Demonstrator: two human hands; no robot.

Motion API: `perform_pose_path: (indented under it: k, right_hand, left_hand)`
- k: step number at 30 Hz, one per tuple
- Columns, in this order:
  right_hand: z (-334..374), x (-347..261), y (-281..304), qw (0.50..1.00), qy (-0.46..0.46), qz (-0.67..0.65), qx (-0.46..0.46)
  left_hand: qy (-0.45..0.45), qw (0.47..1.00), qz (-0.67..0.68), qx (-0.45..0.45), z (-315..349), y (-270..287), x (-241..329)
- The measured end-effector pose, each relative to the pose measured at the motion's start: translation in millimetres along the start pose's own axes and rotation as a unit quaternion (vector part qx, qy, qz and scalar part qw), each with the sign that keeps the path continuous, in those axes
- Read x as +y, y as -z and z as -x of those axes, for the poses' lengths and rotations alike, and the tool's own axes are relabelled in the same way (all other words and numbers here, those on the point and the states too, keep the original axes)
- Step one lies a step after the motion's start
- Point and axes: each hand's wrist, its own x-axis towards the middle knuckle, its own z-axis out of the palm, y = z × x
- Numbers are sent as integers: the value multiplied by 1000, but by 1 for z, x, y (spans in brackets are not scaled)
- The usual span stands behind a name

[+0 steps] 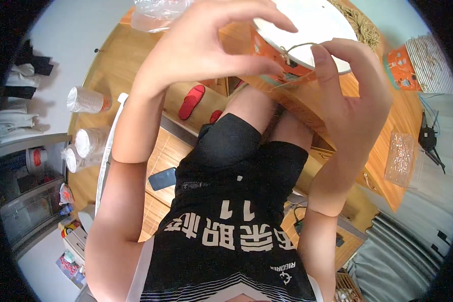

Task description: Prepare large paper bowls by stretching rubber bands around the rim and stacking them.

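Note:
An orange paper tub (267, 50) with printed figures and a white round lid (312, 25) stands on the wooden table in front of me. A thin twine cord (298, 45) has a small knot at the tub's rim and arcs over the lid's near edge. My right hand (355, 80) is closed, its thumb and forefinger pinching the cord. At the tub's left side, my left hand (206, 48) is open, with thumb and fingers spread apart near the knot. Nothing shows between them. Whether its fingertips touch the tub is unclear.
A twine bundle (360, 25) lies behind the tub. To the right are nested tubs (428, 65), a clear plastic packet (400, 158) and a black device (428, 136). Wrapped cup stacks (89, 142) stand left. Below are red slippers (191, 102) and a phone (163, 178).

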Motion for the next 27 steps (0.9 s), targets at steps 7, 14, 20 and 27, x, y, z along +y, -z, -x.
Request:
perform_pose_path:
  k: [7, 14, 20, 27]
  right_hand:
    - [-4, 1, -2, 999, 33, 5, 4]
    - [-11, -4, 1, 999, 30, -25, 0]
    - [-15, -9, 14, 996, 63, -58, 17]
    - [-20, 17, 13, 993, 82, -86, -20]
  left_hand:
    - [-439, 892, -31, 105, -10, -29, -73]
    - [-465, 871, -45, 153, -11, -35, -80]
    - [-275, 954, -21, 119, 7, -31, -28]
    - [-419, 899, 17, 123, -5, -34, -62]
